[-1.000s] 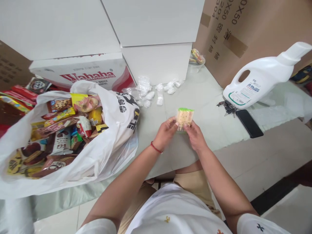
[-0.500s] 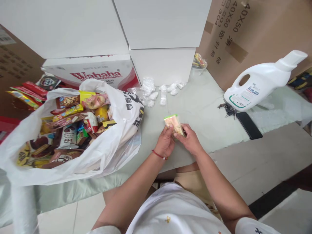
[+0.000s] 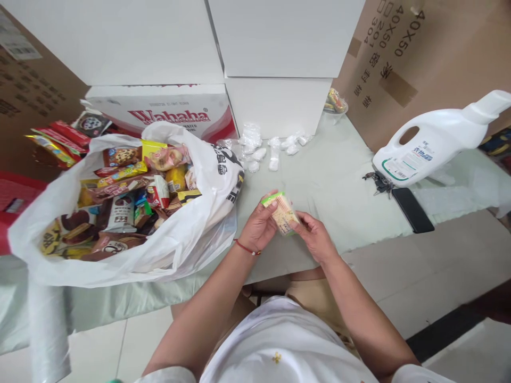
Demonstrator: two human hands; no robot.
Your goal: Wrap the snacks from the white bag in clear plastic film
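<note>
A small cream snack packet point(image 3: 284, 215) with a green top edge is held between both hands above the table's front part. My left hand point(image 3: 259, 226) grips its left side, thumb on the front face. On the lower right side, my right hand point(image 3: 314, 233) pinches the packet's edge between thumb and fingers. To the left stands a white plastic bag point(image 3: 179, 229), its mouth wide and full of wrapped snacks point(image 3: 122, 210). Behind the packet lie several small clear-wrapped white pieces point(image 3: 274, 154) on the pale green tablecloth point(image 3: 327, 165).
At the right are a white detergent bottle point(image 3: 431, 138), keys point(image 3: 379, 183) and a black phone point(image 3: 413, 210). Behind stand a Wahaba carton point(image 3: 167, 109), white boxes point(image 3: 279, 37) and a brown carton point(image 3: 447, 58). More snacks point(image 3: 64, 139) lie beyond the bag.
The packet has turned so that its printed face with lettering shows more clearly. My left hand has shifted left around it. The whole view has moved slightly.
</note>
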